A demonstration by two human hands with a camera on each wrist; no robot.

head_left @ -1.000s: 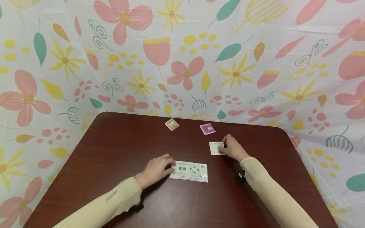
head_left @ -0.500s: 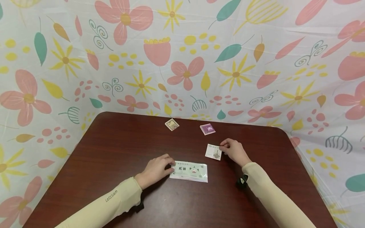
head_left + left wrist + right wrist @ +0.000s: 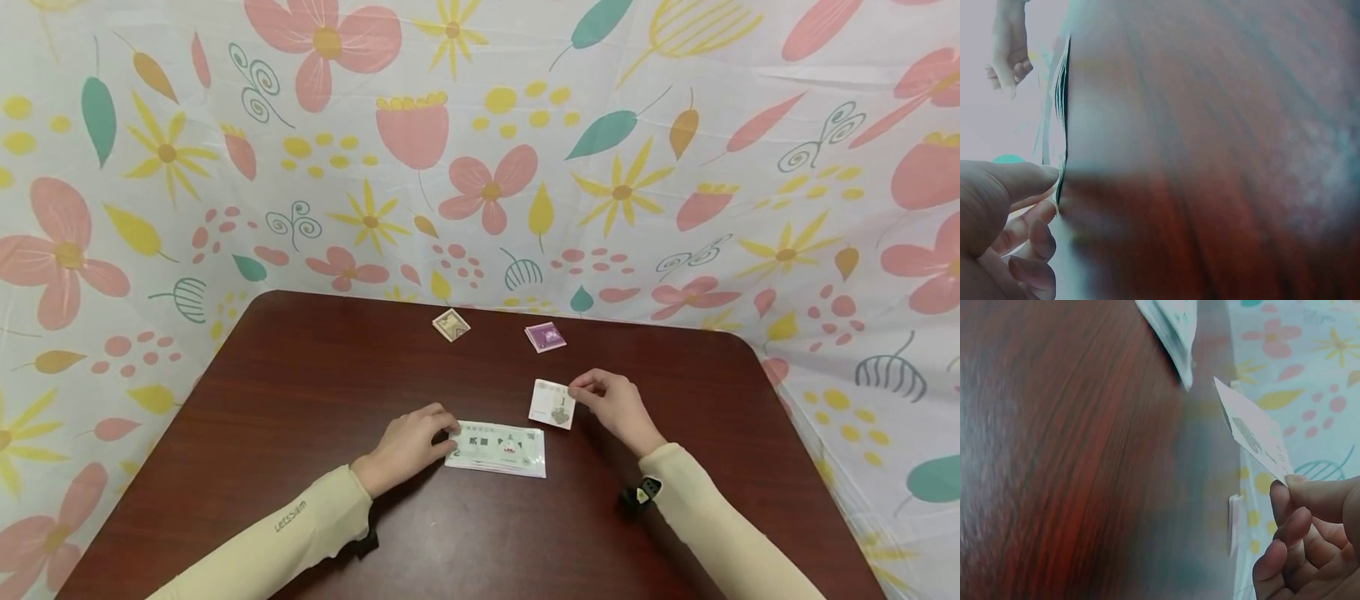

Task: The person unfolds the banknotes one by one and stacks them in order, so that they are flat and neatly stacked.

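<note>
Folded white note (image 3: 552, 405) is in the right hand (image 3: 615, 406), held by its upper right corner just beside the upper right part of the stack of green notes (image 3: 497, 451) on the dark wooden counter (image 3: 300, 392). From the head view its printed face shows, with a grey 1 and a patterned patch, but its tilt is hard to judge; the right wrist view shows it slanting, its fold slightly parted along one edge, with a gap between it and the stack. That view also makes the right grip plain: thumb and forefinger pinch the corner while the other fingers curl in underneath. The left hand (image 3: 405, 446) has its grip on the left end of the stack. Seen from the head, the fingers simply come down over that end; the left wrist view shows thumb and forefinger pinching its edge, and the pile side-on, its thin layers fanning slightly apart further along. There the right hand is a washed-out shape at the upper left, and the note it holds cannot be made out. Only the head view shows clearly the tan folded note (image 3: 451, 325) and the purple folded note (image 3: 546, 337), well apart near the far edge, before the flowered cloth (image 3: 491, 192); the right wrist view has one small pale thing there, too blurred to identify.
</note>
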